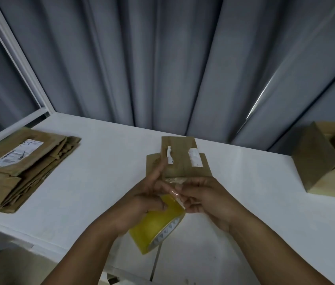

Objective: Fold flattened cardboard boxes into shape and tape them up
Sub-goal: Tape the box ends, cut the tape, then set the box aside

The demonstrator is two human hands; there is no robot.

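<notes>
A small brown cardboard box (183, 159) with white label scraps stands on the white table (105, 161) in the middle. Just in front of it my left hand (142, 204) grips a roll of yellowish clear tape (156, 223), its fingers curled over the roll's top. My right hand (201, 196) pinches the loose end of the tape, a short clear strip (175, 190) stretched between both hands near the box's front edge. The index finger of my left hand points up against the box's left flap.
A stack of flattened cardboard boxes (18, 167) lies at the table's left side. An assembled open box (327, 161) sits at the right edge. Grey curtains (162, 58) hang behind the table. More cardboard shows at the bottom left.
</notes>
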